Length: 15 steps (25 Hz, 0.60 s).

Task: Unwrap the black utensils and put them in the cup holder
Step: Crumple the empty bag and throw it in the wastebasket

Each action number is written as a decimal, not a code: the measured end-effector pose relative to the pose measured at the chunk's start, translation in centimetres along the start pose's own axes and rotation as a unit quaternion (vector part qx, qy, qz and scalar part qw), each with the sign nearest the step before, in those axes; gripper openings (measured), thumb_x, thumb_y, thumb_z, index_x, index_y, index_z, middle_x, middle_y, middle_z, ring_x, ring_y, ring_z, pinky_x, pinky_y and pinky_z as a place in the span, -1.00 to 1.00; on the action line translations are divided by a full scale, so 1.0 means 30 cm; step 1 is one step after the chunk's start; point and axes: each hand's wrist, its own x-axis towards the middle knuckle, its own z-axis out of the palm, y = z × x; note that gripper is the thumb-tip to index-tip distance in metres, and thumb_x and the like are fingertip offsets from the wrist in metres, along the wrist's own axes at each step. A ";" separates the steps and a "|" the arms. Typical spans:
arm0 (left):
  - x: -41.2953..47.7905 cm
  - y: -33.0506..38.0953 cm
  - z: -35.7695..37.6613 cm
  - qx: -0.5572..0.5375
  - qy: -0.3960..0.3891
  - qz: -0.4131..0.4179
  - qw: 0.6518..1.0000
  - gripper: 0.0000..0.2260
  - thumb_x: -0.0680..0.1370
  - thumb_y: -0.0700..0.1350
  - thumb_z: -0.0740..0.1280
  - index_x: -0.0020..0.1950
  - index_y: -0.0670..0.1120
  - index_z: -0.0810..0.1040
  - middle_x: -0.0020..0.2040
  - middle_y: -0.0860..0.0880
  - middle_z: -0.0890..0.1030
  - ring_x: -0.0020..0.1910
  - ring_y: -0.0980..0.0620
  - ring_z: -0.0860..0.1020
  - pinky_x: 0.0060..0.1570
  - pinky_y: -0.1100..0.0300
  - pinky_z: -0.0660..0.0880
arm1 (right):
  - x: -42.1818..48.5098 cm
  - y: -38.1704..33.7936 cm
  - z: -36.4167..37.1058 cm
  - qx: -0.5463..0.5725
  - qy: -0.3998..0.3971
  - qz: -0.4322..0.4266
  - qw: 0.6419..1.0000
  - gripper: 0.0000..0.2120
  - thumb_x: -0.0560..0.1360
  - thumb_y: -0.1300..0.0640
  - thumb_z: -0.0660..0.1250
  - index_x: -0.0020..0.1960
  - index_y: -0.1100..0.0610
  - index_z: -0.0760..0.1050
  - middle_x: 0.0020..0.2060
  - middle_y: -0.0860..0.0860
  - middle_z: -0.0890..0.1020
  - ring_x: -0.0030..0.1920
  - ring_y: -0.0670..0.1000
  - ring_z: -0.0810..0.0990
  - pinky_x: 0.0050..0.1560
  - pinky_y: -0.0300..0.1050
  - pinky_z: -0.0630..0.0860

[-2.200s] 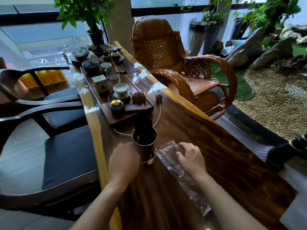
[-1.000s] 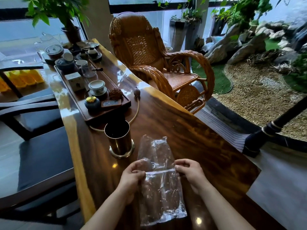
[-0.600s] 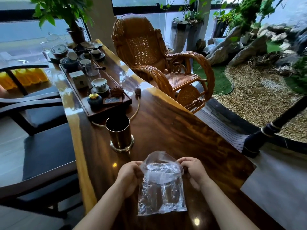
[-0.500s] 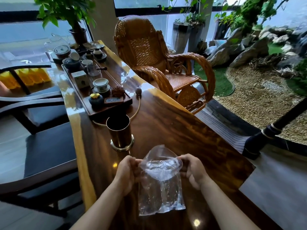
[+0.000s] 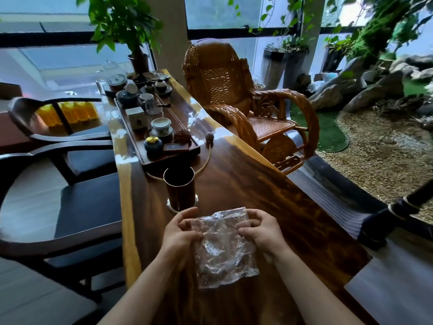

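Observation:
A clear plastic wrapper [image 5: 222,249] lies crumpled on the dark wooden table [image 5: 269,184], held from both sides. My left hand [image 5: 180,233] grips its left edge and my right hand [image 5: 260,231] grips its right edge, folding the top over. The wrapper looks empty. Just beyond my hands stands the tall dark cup holder [image 5: 180,187] with a silver foot. Its inside is dark, and I cannot make out the black utensils in it.
A long wooden tea tray [image 5: 131,127] with cups, a small jar and a box sits behind the cup holder, with a tan hose curving around it. A rattan rocking chair [image 5: 234,90] stands at the right, dark chairs [image 5: 70,207] at the left.
Both hands have gathered the wrapper, first held flat and stretched, then folded over at the top and now crumpled smaller. The camera view shifted slightly; the cup holder stayed in place.

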 end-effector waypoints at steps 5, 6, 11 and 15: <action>-0.112 0.019 -0.018 0.084 -0.055 -0.056 0.993 -0.47 0.34 -0.19 0.60 0.26 -0.03 0.52 0.03 -0.19 0.74 -0.05 -0.18 0.74 -0.21 0.00 0.68 | -0.001 -0.013 0.060 0.050 0.002 -0.034 0.998 -0.55 0.37 0.50 0.48 0.16 0.15 0.52 -0.15 0.14 0.76 -0.13 0.11 0.77 -0.17 0.03 0.72; -0.134 0.015 -0.024 0.117 -0.060 -0.067 0.989 -0.49 0.37 -0.21 0.59 0.26 -0.03 0.51 -0.01 -0.20 0.75 -0.09 -0.17 0.74 -0.22 0.00 0.69 | -0.002 -0.014 0.076 0.057 0.000 -0.040 0.998 -0.57 0.38 0.48 0.49 0.14 0.14 0.53 -0.15 0.13 0.76 -0.15 0.10 0.77 -0.21 -0.01 0.70; -0.207 -0.010 -0.098 0.133 0.064 -0.027 0.989 -0.62 0.45 -0.34 0.51 0.21 -0.09 0.57 -0.01 -0.16 0.73 -0.11 -0.02 0.75 -0.22 0.15 0.66 | -0.024 0.014 0.168 -0.019 -0.114 -0.008 0.993 -0.56 0.34 0.13 0.62 0.16 0.07 0.55 -0.05 0.12 0.74 -0.06 0.15 0.76 -0.14 0.05 0.69; -0.260 -0.042 -0.177 0.062 0.132 -0.013 0.989 -0.66 0.48 -0.40 0.44 0.21 -0.12 0.59 0.00 -0.24 0.73 -0.03 -0.17 0.73 -0.10 -0.03 0.68 | -0.057 0.053 0.243 -0.051 -0.145 0.001 0.988 -0.76 0.35 0.38 0.56 -0.06 0.19 0.60 -0.25 0.07 0.73 -0.30 0.03 0.72 -0.33 -0.13 0.63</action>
